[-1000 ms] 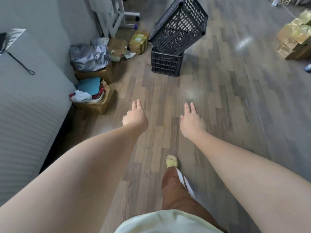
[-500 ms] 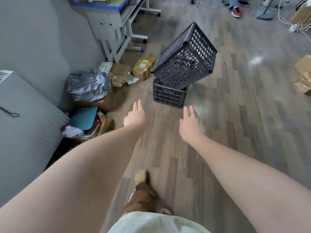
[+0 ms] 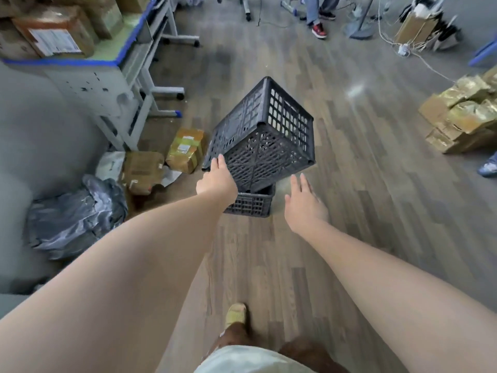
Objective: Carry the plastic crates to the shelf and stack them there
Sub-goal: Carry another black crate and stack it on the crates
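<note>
Two hands | left hand (image 3: 216,180) straight-fingered, touching tilted top crate (image 3: 266,138) | right hand (image 3: 304,203) spread, just beside

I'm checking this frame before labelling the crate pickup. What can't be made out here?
- Lower crate: head view, mostly hidden by the tilted upper crate and the left forearm; contents unseen.
- Left hand: head view, overlaps the upper crate's near corner; actual contact unclear.
- Bystander's legs: head view, cut off by the top edge.
</note>
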